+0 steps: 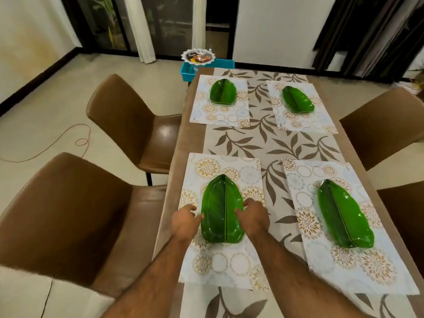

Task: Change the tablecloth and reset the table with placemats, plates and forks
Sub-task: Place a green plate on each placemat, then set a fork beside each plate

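Head view, looking down along a long table (181,143) under a beige tablecloth with a brown leaf print (275,143). Four rectangular white placemats with gold and grey floral circles laid out, two near, two far: near-left placemat (218,262), near-right placemat (358,267), far-left placemat (220,111), far-right placemat (305,120). One glossy green leaf-shaped plate on each: near-left plate (221,210), near-right plate (344,216), far-left plate (223,91), far-right plate (297,97). Left hand (184,220) at the left rim of the near-left plate, fingers curled, tips touching the edge. Right hand (254,216) at the right rim, fingers bent onto the edge; full grip or mere touch not clear from here. Brown padded chairs at the left side, near (68,216) and far (128,115). Blue plastic bin (188,71) beyond the far end, a white scalloped dish of wrapped items (198,56) on it. Thin red cord (78,143) looping over the floor.
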Motion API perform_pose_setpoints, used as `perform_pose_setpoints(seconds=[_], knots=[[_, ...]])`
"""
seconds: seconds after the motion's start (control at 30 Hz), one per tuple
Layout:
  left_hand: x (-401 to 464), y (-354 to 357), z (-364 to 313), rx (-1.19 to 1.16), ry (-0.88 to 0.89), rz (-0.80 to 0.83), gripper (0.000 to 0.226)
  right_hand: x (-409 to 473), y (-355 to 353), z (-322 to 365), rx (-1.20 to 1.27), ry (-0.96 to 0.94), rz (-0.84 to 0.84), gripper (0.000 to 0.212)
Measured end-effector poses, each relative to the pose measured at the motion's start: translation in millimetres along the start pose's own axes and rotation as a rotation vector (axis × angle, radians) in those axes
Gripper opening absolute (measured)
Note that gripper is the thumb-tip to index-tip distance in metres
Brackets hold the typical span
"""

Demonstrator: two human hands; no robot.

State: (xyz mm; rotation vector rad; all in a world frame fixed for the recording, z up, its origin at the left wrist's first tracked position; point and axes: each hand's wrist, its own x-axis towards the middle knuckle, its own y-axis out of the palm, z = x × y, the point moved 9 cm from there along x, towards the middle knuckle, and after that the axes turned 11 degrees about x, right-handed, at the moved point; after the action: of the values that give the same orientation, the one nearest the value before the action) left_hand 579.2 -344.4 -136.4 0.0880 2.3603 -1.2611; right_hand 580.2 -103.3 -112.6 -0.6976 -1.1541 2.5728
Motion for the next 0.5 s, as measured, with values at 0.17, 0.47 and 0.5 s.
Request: perform_pose_setpoints(seconds=[0.17, 0.47, 0.5], knots=[[-37, -31, -15, -0.116, 0.053, -0.12, 0.039, -27, 2, 48, 0.108, -0.187, 0.098, 0.03], [-112, -121, 48, -0.416, -0.022, -0.39, 0.025, -117, 46, 154, 0.495, -0.391, 0.393, 0.017], [-121, -137, 67, -0.433, -0.041, -0.432, 0.021, -132, 58, 171, 0.498, -0.421, 0.432, 0.018]])
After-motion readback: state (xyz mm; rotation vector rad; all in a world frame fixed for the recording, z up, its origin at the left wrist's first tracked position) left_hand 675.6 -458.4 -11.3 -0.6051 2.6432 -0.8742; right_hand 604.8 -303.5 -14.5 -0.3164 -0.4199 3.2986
